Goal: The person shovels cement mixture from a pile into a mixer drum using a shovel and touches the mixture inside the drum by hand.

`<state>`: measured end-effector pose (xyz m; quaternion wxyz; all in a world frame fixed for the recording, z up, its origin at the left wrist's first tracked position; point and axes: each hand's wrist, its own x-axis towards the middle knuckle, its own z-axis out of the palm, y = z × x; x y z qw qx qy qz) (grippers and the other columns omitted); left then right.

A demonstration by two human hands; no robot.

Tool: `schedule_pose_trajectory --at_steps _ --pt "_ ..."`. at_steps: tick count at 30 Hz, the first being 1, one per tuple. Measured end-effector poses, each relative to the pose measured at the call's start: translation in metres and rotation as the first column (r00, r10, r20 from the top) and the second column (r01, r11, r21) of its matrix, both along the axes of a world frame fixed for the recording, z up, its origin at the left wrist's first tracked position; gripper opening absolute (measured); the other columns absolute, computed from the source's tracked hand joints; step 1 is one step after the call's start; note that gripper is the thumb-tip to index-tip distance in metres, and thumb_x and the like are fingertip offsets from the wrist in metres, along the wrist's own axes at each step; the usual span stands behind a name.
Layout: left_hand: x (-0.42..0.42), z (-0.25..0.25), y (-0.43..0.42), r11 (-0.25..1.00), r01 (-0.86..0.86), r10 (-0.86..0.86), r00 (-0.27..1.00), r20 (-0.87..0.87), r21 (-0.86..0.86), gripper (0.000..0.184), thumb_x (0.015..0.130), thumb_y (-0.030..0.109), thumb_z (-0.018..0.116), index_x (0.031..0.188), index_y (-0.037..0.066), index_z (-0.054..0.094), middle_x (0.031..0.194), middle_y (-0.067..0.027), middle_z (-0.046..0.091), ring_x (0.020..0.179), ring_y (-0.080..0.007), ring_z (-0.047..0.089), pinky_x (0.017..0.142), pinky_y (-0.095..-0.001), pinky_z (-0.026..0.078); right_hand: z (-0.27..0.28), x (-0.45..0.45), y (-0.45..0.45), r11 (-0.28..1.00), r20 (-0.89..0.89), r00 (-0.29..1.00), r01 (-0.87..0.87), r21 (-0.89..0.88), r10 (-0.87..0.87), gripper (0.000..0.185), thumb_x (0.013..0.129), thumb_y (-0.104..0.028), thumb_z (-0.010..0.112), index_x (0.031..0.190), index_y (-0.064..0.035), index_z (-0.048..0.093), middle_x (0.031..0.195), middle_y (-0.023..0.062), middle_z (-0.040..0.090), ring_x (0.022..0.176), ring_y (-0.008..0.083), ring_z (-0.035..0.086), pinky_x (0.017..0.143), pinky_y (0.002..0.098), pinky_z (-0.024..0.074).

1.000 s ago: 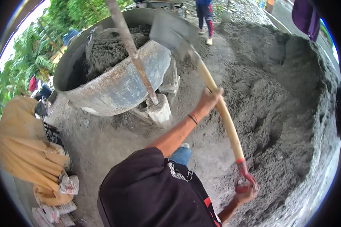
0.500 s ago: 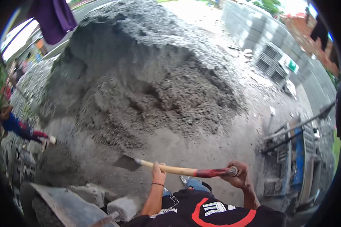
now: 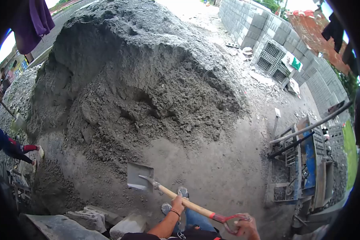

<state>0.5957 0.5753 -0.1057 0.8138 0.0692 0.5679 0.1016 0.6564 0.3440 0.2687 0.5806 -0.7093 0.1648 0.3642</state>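
Note:
A shovel (image 3: 198, 208) with a wooden shaft and a red D-shaped handle slants across in front of my legs. My left hand (image 3: 177, 205) is wrapped round the shaft a little above the blade. My right hand (image 3: 249, 227) is closed on the red handle at the lower right. The grey metal blade (image 3: 134, 175) carries no visible load and points toward the foot of a large grey sand pile (image 3: 156, 108). Whether it touches the ground, I cannot tell.
Broken concrete chunks (image 3: 128, 226) and a metal wheelbarrow tray (image 3: 62, 229) lie at the lower left. Another person (image 3: 16, 149) stands at the left edge. Rusty metal machinery (image 3: 304, 164) is at the right, with stacked concrete blocks (image 3: 278, 56) behind it.
The shovel has gone from nearly level to slanted, its handle end lower and its blade turned to show its face. My right hand has dropped; the camera view has shifted.

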Motion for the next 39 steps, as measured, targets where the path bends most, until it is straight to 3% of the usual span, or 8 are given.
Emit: schedule_pose_trajectory --at_steps 6,8,10,18,24,30,34,39 --pt "0.026 -0.024 0.005 0.994 0.108 -0.108 0.99 -0.087 0.0 0.017 0.084 0.015 0.06 0.079 0.004 0.048 0.067 -0.0094 0.052 0.056 -0.0252 0.057 0.055 -0.0418 0.051 -0.106 0.01 0.022 0.986 -0.14 0.976 0.167 0.004 -0.165 0.029 0.07 -0.009 0.064 0.096 0.0013 0.057 0.06 0.008 0.056 0.045 0.019 0.054 0.042 0.0315 0.0469" --pt "0.009 -0.12 -0.027 0.978 0.159 -0.088 0.901 0.424 -0.136 0.017 0.09 0.024 0.056 0.084 0.009 0.05 0.075 -0.0075 0.055 0.066 -0.0252 0.059 0.061 -0.044 0.051 -0.145 0.024 0.006 0.985 -0.132 0.977 0.163 -0.051 -0.168 0.03 0.071 -0.01 0.063 0.097 0.0019 0.057 0.058 0.0075 0.053 0.043 0.0193 0.053 0.041 0.0323 0.0469" --pt "0.027 -0.105 -0.062 0.989 0.111 -0.105 0.993 0.063 -0.101 0.019 0.088 0.023 0.062 0.089 0.007 0.052 0.078 -0.0099 0.058 0.068 -0.0293 0.062 0.061 -0.0478 0.053 -0.153 0.019 -0.025 0.984 -0.182 0.974 0.113 -0.139 -0.137 0.031 0.071 -0.011 0.061 0.098 0.0026 0.056 0.055 0.0071 0.05 0.041 0.0196 0.051 0.039 0.033 0.0468" --pt "0.066 -0.136 -0.132 0.953 0.073 -0.121 0.981 -0.15 -0.296 0.017 0.084 0.016 0.062 0.081 0.003 0.053 0.066 -0.0116 0.056 0.053 -0.026 0.06 0.051 -0.0413 0.054 -0.199 0.055 -0.044 0.928 -0.2 0.909 0.34 -0.15 -0.365 0.025 0.075 -0.015 0.057 0.096 -0.0008 0.057 0.054 0.0009 0.045 0.039 0.0123 0.045 0.036 0.0265 0.0422" --pt "0.074 -0.172 0.041 0.947 0.311 -0.284 0.928 -0.243 0.082 0.024 0.09 0.021 0.058 0.075 0.003 0.051 0.059 -0.0107 0.056 0.049 -0.0221 0.059 0.045 -0.0347 0.05 -0.29 0.047 0.081 0.853 -0.398 0.79 0.522 0.033 -0.467 0.027 0.081 -0.014 0.055 0.105 -0.003 0.055 0.056 0.0001 0.042 0.042 0.0115 0.042 0.038 0.0278 0.0402" --pt "0.097 -0.128 0.192 0.998 -0.011 0.02 0.992 -0.127 0.068 0.024 0.088 0.024 0.061 0.079 0.004 0.052 0.059 -0.009 0.054 0.046 -0.021 0.054 0.043 -0.0362 0.048 -0.365 0.065 0.289 0.827 -0.541 0.748 0.539 0.16 -0.383 0.01 0.087 -0.02 0.054 0.084 -0.0104 0.053 0.056 -0.0005 0.041 0.045 0.0134 0.04 0.042 0.03 0.0373" --pt "0.124 -0.105 0.22 0.996 -0.038 0.05 0.984 -0.171 0.075 0.019 0.087 0.018 0.062 0.086 0.003 0.051 0.063 -0.0075 0.054 0.047 -0.0203 0.054 0.043 -0.0374 0.049 -0.326 0.091 0.334 0.809 -0.522 0.772 0.539 0.235 -0.363 0.032 0.087 -0.015 0.051 0.119 -0.0084 0.05 0.056 -0.0002 0.04 0.045 0.0129 0.042 0.042 0.0311 0.0392" --pt "0.166 -0.171 0.361 0.988 -0.083 0.074 0.994 0.075 0.13 0.017 0.09 0.016 0.059 0.09 0.002 0.05 0.071 -0.0089 0.056 0.06 -0.0214 0.058 0.055 -0.0411 0.054 -0.39 0.151 0.463 0.863 -0.339 0.899 0.389 0.322 -0.279 0.02 0.086 -0.013 0.057 0.105 -0.006 0.056 0.059 0.001 0.045 0.043 0.0121 0.044 0.039 0.0266 0.042"
